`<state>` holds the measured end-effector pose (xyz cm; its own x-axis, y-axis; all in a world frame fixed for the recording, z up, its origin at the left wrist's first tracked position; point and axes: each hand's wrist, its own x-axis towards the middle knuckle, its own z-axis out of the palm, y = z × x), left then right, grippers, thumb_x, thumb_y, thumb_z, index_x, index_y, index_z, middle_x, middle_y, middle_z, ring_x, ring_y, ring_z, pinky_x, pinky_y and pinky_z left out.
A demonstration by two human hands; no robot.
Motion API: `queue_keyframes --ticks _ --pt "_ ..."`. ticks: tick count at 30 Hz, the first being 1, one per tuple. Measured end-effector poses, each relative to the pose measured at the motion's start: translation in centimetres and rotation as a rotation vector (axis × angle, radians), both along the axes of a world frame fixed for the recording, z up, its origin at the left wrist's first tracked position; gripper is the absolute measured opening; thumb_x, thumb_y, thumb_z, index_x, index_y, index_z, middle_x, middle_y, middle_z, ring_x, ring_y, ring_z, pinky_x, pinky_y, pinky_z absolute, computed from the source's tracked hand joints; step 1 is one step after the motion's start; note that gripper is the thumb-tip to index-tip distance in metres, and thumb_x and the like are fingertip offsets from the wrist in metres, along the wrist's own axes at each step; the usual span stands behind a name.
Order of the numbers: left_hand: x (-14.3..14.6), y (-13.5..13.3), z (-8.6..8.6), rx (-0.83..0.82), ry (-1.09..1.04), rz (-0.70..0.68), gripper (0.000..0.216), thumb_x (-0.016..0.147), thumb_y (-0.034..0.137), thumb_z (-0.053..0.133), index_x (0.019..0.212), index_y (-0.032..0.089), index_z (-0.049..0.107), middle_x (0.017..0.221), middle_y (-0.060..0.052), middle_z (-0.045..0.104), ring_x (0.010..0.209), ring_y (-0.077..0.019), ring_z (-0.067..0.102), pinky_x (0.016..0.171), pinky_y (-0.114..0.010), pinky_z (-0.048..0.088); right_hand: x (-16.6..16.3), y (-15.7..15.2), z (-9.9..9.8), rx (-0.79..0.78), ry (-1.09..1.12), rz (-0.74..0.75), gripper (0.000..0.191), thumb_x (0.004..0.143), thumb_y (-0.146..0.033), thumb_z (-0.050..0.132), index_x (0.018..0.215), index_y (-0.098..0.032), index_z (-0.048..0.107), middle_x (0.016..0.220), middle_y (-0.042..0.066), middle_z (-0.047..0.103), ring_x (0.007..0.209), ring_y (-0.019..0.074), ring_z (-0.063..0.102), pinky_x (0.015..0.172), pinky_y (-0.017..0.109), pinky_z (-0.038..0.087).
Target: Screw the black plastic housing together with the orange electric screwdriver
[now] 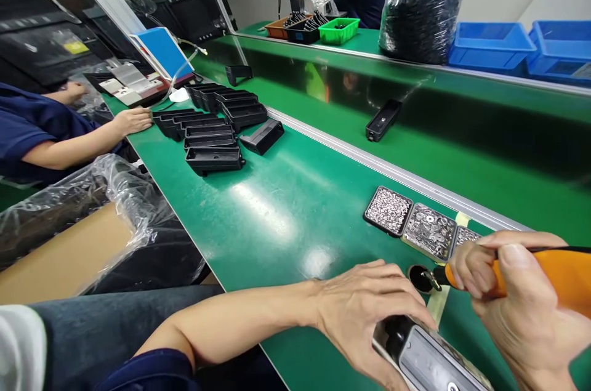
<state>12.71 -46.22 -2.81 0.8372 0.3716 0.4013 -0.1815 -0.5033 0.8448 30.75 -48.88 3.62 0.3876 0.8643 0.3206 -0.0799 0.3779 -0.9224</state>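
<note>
**Hands at a green assembly bench: orange driver over a grey housing**

The left hand (369,311) lies palm-down, fingers curled over the top end of an oblong grey housing (431,360) with a smooth, slightly glossy face and rounded black end; the part rests on the glossy green bench top (277,212) at the lower right edge of view. The right hand (517,298) is closed around an orange driver (554,277), a smooth plastic barrel with a dark metal tip, held nearly level with the tip pointing left. The tip sits just beside a small round black cup (419,277).

Just beyond the hands stand shallow black trays (388,211) filled with small bright metal fasteners, granular in texture, set in a row against an aluminium rail (351,148). Farther along the bench, rectangular black plastic casings (213,138) lie in overlapping rows; a neighbouring person's hand (133,120) touches the nearest row. A single black unit (383,120) lies on the matte green conveyor belt (462,151) past the rail. Crinkled clear film (115,194) covers a cardboard box at left. Blue bins (489,43) and a bulging bag of black parts (420,15) stand on the far ledge.
</note>
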Motion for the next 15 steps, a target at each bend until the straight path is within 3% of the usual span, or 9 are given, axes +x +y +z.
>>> queue_keyframes --ticks 4,15 --pt "0.12 0.03 -0.08 -0.007 0.071 0.005 0.074 0.057 0.072 0.094 0.110 0.026 0.071 0.105 -0.009 0.078 0.096 -0.0297 0.072 0.090 -0.041 0.054 0.04 -0.34 -0.33 -0.010 0.000 0.031 0.006 0.096 -0.020 0.068 0.091 -0.021 0.065 0.053 -0.004 0.042 0.041 0.0141 0.039 0.040 0.028 0.036" --pt "0.11 -0.01 0.00 0.062 -0.047 0.015 0.064 0.066 0.064 0.094 0.109 0.023 0.068 0.100 -0.009 0.076 0.091 -0.0278 0.071 0.086 -0.042 0.053 0.23 -0.31 -0.12 -0.037 0.002 0.055 0.007 0.097 -0.023 0.067 0.090 -0.021 0.064 0.053 -0.003 0.040 0.043 0.0147 0.039 0.041 0.028 0.037"
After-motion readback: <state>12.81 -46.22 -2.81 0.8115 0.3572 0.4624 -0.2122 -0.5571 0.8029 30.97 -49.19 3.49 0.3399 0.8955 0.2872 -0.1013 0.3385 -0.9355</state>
